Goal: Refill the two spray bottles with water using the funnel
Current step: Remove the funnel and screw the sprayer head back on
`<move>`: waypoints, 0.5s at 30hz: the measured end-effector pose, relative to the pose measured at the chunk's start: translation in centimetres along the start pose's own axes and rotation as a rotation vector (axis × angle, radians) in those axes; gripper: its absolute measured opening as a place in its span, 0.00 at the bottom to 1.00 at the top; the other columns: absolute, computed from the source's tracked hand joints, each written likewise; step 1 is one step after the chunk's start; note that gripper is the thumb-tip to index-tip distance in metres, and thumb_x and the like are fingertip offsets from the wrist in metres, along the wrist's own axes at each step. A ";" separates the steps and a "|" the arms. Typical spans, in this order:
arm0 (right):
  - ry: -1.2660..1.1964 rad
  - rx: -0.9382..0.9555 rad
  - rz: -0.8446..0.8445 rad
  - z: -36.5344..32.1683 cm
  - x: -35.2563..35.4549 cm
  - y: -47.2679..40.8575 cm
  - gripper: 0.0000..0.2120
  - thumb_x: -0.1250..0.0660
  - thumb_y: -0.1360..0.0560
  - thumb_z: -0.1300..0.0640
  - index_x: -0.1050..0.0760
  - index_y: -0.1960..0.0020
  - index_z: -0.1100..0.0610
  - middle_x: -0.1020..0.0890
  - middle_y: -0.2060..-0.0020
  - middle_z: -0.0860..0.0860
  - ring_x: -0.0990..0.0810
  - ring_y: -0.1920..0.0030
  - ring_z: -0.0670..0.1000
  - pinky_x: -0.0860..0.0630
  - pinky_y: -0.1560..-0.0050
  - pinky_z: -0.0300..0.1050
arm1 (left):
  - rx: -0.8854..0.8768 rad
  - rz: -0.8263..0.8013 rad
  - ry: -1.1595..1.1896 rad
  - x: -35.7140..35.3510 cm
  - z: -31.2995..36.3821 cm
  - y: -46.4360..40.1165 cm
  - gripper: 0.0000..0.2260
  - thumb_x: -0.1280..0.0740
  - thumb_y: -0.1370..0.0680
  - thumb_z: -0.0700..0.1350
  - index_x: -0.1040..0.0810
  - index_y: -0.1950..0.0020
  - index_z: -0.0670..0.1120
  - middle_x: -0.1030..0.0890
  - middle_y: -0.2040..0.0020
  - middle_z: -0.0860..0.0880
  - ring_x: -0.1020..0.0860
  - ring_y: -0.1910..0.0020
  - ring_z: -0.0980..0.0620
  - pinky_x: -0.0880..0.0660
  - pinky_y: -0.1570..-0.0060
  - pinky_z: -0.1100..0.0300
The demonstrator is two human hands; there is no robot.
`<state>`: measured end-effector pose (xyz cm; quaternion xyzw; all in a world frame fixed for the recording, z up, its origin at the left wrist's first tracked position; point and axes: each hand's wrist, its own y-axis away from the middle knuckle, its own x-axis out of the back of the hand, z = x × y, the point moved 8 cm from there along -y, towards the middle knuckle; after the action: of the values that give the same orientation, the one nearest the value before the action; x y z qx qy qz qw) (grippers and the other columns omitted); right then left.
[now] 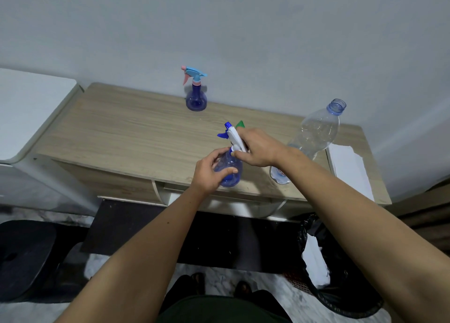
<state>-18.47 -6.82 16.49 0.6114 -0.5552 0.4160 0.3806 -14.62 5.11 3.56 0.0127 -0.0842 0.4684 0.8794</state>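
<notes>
Light wood-grain tabletop (109, 132) — left hand (209, 174) cups the near translucent blue round spray bottle (231, 171); right hand (258, 149) pinches its white-and-blue trigger head (235, 138).

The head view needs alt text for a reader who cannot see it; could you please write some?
A person's left hand steadies a round blue plastic spray bottle on a light wooden table while the right hand grips its white-and-blue trigger head. A second blue spray bottle and an uncapped clear plastic water bottle stand nearby.

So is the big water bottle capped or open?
Open. The water bottle stands upright right of the hands, its neck bare with no cap on the rim.
</notes>
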 end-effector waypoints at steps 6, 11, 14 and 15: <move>0.041 -0.008 -0.099 0.9 0.0 -1.0 0.20 0.21 0.27 0.49 0.22 0.43 0.58 0.20 0.54 0.52 0.25 0.55 0.55 0.33 0.57 0.48 | 0.025 0.007 -0.025 0.0 -0.2 -0.2 0.27 0.17 0.30 0.40 0.19 0.33 0.49 0.14 0.42 0.51 0.16 0.42 0.57 0.22 0.40 0.64; 0.055 0.026 -0.105 1.0 0.3 -1.9 0.20 0.17 0.34 0.47 0.23 0.52 0.54 0.22 0.61 0.48 0.25 0.59 0.55 0.35 0.61 0.48 | 0.044 0.010 -0.039 0.0 -0.4 -0.2 0.27 0.17 0.30 0.42 0.19 0.33 0.47 0.14 0.41 0.49 0.16 0.41 0.52 0.20 0.36 0.56; 0.067 0.037 -0.106 1.2 0.5 -2.1 0.20 0.16 0.34 0.46 0.22 0.53 0.55 0.22 0.63 0.48 0.25 0.61 0.54 0.35 0.62 0.48 | 0.060 0.001 -0.028 0.0 -0.7 -0.2 0.28 0.17 0.32 0.46 0.19 0.33 0.51 0.14 0.41 0.50 0.16 0.40 0.52 0.20 0.35 0.52; 0.058 0.042 -0.105 1.2 0.4 -2.1 0.19 0.16 0.34 0.47 0.21 0.53 0.55 0.20 0.62 0.49 0.24 0.60 0.54 0.33 0.61 0.48 | 0.067 -0.003 -0.025 0.0 -0.7 -0.2 0.29 0.17 0.33 0.48 0.20 0.33 0.51 0.14 0.41 0.50 0.16 0.40 0.52 0.20 0.35 0.51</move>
<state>-16.25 -7.87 16.43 0.6352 -0.5024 0.4245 0.4050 -14.40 5.04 2.87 0.0479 -0.0795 0.4693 0.8782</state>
